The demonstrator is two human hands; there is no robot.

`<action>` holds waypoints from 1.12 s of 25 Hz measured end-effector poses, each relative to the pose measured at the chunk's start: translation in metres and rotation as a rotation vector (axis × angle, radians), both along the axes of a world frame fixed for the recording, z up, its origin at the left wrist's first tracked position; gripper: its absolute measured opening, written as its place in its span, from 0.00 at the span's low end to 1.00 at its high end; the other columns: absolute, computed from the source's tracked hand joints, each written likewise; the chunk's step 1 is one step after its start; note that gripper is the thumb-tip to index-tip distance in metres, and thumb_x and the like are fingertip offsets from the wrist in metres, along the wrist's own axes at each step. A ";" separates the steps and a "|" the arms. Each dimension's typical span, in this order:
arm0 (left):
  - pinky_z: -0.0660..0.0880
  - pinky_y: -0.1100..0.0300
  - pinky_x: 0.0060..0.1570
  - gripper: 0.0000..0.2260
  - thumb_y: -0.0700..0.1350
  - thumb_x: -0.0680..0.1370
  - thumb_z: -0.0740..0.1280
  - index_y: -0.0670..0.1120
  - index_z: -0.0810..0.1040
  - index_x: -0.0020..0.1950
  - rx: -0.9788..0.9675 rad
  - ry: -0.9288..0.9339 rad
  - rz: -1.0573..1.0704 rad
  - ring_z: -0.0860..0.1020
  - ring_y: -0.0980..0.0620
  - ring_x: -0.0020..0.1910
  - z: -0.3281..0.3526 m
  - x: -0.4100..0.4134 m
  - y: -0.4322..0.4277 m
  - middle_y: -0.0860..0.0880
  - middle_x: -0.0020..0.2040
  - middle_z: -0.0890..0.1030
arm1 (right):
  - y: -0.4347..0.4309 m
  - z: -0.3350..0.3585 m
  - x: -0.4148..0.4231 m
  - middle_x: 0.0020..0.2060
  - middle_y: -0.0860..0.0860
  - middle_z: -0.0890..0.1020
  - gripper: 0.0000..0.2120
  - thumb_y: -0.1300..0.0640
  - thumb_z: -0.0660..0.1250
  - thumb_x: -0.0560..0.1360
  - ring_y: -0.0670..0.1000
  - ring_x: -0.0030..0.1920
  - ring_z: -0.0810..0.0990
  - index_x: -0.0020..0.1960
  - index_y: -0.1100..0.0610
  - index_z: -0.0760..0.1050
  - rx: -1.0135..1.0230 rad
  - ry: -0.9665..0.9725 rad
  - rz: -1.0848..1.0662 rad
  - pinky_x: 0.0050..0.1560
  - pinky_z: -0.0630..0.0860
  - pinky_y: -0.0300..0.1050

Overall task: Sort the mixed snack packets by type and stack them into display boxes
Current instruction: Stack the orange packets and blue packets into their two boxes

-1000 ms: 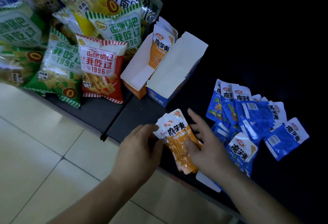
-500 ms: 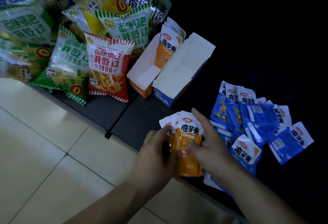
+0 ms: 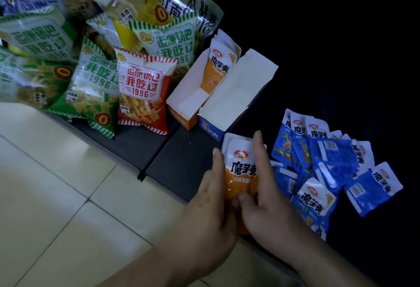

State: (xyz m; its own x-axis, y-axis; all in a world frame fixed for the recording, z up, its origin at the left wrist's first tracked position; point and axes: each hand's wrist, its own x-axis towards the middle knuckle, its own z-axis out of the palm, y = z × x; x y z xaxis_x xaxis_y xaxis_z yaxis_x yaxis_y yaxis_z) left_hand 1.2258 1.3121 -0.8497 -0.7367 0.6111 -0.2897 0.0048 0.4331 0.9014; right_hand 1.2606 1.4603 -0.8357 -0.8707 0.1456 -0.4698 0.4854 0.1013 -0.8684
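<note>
Both hands hold one stack of glossy orange-and-white foil packets at the near edge of the matte black tabletop. The left hand lies along the stack's left side with its forefinger straight. The right hand lies along the right side, its forefinger straight up the edge and its thumb pinching the lower front. The packets are flat, with rounded top corners, and their tops are almost flush.

Just beyond the stack's top is the near end of the open blue cardboard display box, long and narrow, with plain white inner walls. The orange cardboard display box sits against its left side, and a few matching orange packets stand upright at its far end. The rest of its trough shows bare card.

To the right, a loose heap of blue foil packets lies overlapped, some face down with their barcodes showing. It is just beside the right hand.

To the far left, large crinkly pillow bags are piled up, a red striped-edge bag leaning next to a green striped-edge bag. A seam splits the tabletop in front of the boxes, and bare black surface lies between it and the hands. Pale glossy floor tiles fill the near left.

A second ago the stack leaned left with its tops fanned out and the right fingers spread behind it. Now it points straight towards the boxes, squared up, with the hands closer together.
</note>
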 end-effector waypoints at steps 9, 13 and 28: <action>0.76 0.64 0.63 0.34 0.47 0.83 0.64 0.70 0.49 0.80 0.142 -0.128 -0.092 0.75 0.66 0.66 0.022 -0.053 -0.022 0.71 0.71 0.72 | 0.030 0.042 -0.031 0.59 0.34 0.78 0.47 0.64 0.79 0.70 0.46 0.57 0.84 0.69 0.20 0.64 0.115 0.214 -0.053 0.50 0.85 0.50; 0.77 0.58 0.64 0.31 0.43 0.83 0.67 0.65 0.59 0.80 0.157 -0.145 -0.191 0.78 0.61 0.66 0.036 -0.073 -0.034 0.65 0.69 0.77 | 0.048 0.061 -0.050 0.52 0.35 0.84 0.35 0.63 0.79 0.66 0.43 0.53 0.86 0.67 0.38 0.77 0.006 0.194 0.111 0.51 0.85 0.48; 0.77 0.67 0.47 0.17 0.52 0.84 0.62 0.67 0.69 0.71 0.430 -0.148 0.510 0.78 0.64 0.57 0.036 -0.100 -0.035 0.64 0.65 0.73 | 0.014 0.092 -0.131 0.56 0.42 0.83 0.23 0.60 0.69 0.80 0.50 0.52 0.87 0.67 0.36 0.75 -0.002 0.131 0.112 0.47 0.86 0.50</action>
